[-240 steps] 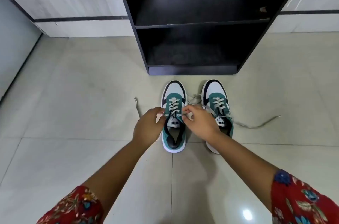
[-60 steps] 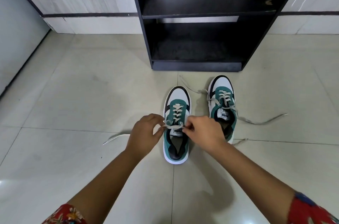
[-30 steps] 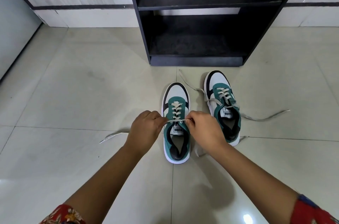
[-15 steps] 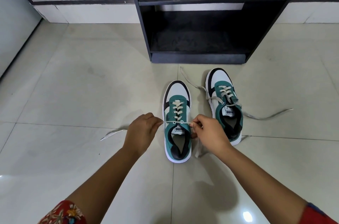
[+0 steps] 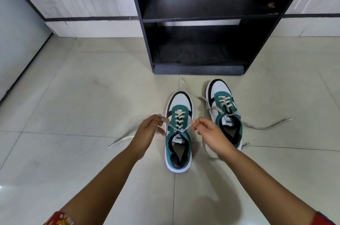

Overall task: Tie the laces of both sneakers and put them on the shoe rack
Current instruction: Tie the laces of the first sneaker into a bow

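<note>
Two green, white and black sneakers stand on the tiled floor, toes toward the black shoe rack (image 5: 147, 40). The left sneaker (image 5: 179, 151) sits between my hands. My left hand (image 5: 149, 132) pinches the left end of its cream lace, and my right hand (image 5: 211, 132) pinches the right end. Both ends run taut up and outward from the top eyelets in a V. The right sneaker (image 5: 219, 92) stands slightly further forward, partly behind my right hand, its laces (image 5: 266, 126) untied and trailing over the floor.
The rack's two dark shelves (image 5: 202, 0) hold no shoes. A pale wall with a dark stripe (image 5: 82, 18) runs behind, and a grey panel (image 5: 18, 31) stands at the left. A loose lace tail (image 5: 121, 141) lies on the floor left of my left wrist.
My hands have lifted and spread apart, pulling the left sneaker's lace ends from a flat line into a raised V. The sneakers have stayed in place.
</note>
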The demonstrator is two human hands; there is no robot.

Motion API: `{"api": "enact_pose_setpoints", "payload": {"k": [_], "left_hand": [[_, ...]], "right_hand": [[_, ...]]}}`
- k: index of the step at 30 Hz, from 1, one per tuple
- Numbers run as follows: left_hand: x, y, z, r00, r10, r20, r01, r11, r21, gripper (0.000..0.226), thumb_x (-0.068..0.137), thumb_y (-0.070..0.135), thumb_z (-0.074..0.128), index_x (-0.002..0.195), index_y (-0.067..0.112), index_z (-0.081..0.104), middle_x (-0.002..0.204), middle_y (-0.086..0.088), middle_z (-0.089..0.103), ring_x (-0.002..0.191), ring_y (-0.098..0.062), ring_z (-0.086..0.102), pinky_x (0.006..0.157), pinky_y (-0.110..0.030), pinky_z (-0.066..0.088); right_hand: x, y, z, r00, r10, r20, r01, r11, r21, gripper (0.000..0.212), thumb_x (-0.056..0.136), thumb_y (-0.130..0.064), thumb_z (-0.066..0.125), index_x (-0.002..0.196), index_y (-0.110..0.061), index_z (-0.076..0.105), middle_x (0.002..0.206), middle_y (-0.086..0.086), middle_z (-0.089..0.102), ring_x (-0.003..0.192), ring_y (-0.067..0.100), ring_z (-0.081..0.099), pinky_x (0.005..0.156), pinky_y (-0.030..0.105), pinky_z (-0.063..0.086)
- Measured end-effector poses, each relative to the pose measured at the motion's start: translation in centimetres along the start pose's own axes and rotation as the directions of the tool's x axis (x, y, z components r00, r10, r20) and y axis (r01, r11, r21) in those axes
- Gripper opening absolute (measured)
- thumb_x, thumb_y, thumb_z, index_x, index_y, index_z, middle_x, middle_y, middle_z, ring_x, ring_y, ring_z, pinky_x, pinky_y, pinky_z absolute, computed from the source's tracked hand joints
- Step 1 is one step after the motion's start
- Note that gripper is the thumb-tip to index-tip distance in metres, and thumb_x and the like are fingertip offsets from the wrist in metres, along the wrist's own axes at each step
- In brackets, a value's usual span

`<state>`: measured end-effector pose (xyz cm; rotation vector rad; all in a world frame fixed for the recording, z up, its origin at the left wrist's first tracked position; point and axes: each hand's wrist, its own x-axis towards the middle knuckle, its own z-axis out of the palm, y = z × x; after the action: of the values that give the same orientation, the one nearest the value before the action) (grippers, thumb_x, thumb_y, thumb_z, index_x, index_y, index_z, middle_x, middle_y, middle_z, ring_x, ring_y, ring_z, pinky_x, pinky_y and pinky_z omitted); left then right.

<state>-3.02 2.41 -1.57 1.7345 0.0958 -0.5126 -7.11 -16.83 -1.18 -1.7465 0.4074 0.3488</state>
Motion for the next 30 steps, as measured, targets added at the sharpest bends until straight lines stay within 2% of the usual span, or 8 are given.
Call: {"api": "enact_pose_setpoints", "payload": {"k": [3, 5, 7, 13, 17, 23, 27, 30], "left_hand": [[0.1, 1.5, 0.0, 1.000, -0.012, 0.009, 0.013, 0.986, -0.165, 0.031, 0.099, 0.025, 0.034, 0.082, 0.004, 0.050, 0.101, -0.003, 0.075, 0.050, -0.015, 0.048, 0.053, -0.015, 0.045], [0.1, 2.3, 0.2, 1.000, -0.015, 0.012, 0.017, 0.979, -0.204, 0.028, 0.099, 0.026, 0.034, 0.086, 0.007, 0.050, 0.104, -0.007, 0.074, 0.050, -0.015, 0.044, 0.052, -0.019, 0.042], [0.1, 3.0, 0.4, 1.000, 0.002, 0.019, 0.002, 0.976, -0.218, 0.027, 0.099, 0.027, 0.033, 0.088, 0.009, 0.049, 0.101, -0.007, 0.074, 0.052, -0.016, 0.042, 0.053, -0.023, 0.038], [-0.2, 4.1, 1.3, 0.996, 0.077, 0.052, -0.072, 0.994, -0.087, 0.027, 0.099, 0.023, 0.033, 0.083, 0.017, 0.053, 0.076, 0.002, 0.062, 0.050, -0.013, 0.035, 0.050, -0.024, 0.028], [-0.2, 4.2, 1.7, 0.984, 0.130, 0.123, -0.126, 0.991, -0.038, 0.021, 0.099, 0.017, 0.034, 0.096, 0.016, 0.055, 0.071, 0.000, 0.055, 0.047, -0.007, 0.035, 0.046, -0.016, 0.029], [0.3, 4.2, 1.7, 0.972, 0.124, 0.200, -0.109, 0.990, -0.088, 0.010, 0.093, 0.008, 0.049, 0.102, 0.011, 0.051, 0.063, 0.001, 0.054, 0.044, -0.007, 0.032, 0.044, -0.018, 0.024], [0.8, 4.1, 1.2, 0.975, -0.072, 0.210, 0.113, 0.975, -0.190, 0.030, 0.086, 0.008, 0.060, 0.113, 0.017, 0.050, 0.067, -0.006, 0.055, 0.042, -0.007, 0.034, 0.045, -0.018, 0.028], [0.9, 4.2, 1.1, 0.955, -0.089, 0.282, 0.148, 0.969, -0.196, 0.007, 0.088, 0.009, 0.058, 0.092, 0.012, 0.062, 0.061, -0.001, 0.058, 0.042, -0.006, 0.034, 0.046, -0.017, 0.029]], "right_hand": [[0.0, -1.5, 0.2, 0.999, -0.028, 0.042, 0.012, 0.937, 0.349, 0.032, 0.099, -0.019, 0.036, 0.071, -0.014, 0.050, 0.107, 0.005, 0.068, 0.109, 0.018, 0.060, 0.101, 0.028, 0.040], [0.0, -2.3, 0.5, 0.995, -0.051, 0.090, -0.005, 0.843, 0.537, 0.033, 0.100, -0.018, 0.033, 0.070, -0.014, 0.046, 0.106, 0.013, 0.069, 0.105, 0.024, 0.064, 0.099, 0.031, 0.045], [0.0, -2.5, 0.8, 0.993, -0.052, 0.102, -0.022, 0.790, 0.613, 0.031, 0.100, -0.019, 0.033, 0.074, -0.014, 0.049, 0.097, 0.012, 0.069, 0.098, 0.026, 0.066, 0.095, 0.033, 0.048], [0.2, -2.4, 1.0, 0.994, -0.061, 0.088, -0.006, 0.791, 0.612, 0.026, 0.099, -0.016, 0.036, 0.105, -0.015, 0.062, 0.077, 0.001, 0.058, 0.076, 0.016, 0.058, 0.076, 0.024, 0.048], [0.7, -2.4, 1.4, 0.990, -0.108, 0.088, 0.035, 0.803, 0.595, 0.032, 0.097, -0.005, 0.036, 0.120, -0.010, 0.059, 0.071, -0.001, 0.053, 0.063, 0.008, 0.050, 0.064, 0.016, 0.046], [1.2, -2.2, 2.1, 0.989, -0.142, 0.043, 0.094, 0.820, 0.564, 0.021, 0.092, 0.007, 0.041, 0.095, -0.014, 0.041, 0.063, -0.002, 0.065, 0.054, 0.011, 0.052, 0.052, 0.016, 0.044], [0.9, -2.2, 1.8, 0.967, -0.228, 0.111, 0.141, 0.847, 0.513, 0.021, 0.092, 0.009, 0.037, 0.092, -0.011, 0.038, 0.057, -0.006, 0.066, 0.055, 0.004, 0.059, 0.052, 0.013, 0.042], [0.8, -2.1, 1.6, 0.950, -0.271, 0.154, 0.174, 0.872, 0.456, 0.020, 0.094, 0.007, 0.037, 0.099, -0.011, 0.041, 0.059, -0.007, 0.067, 0.059, 0.001, 0.060, 0.054, 0.012, 0.043]]}}
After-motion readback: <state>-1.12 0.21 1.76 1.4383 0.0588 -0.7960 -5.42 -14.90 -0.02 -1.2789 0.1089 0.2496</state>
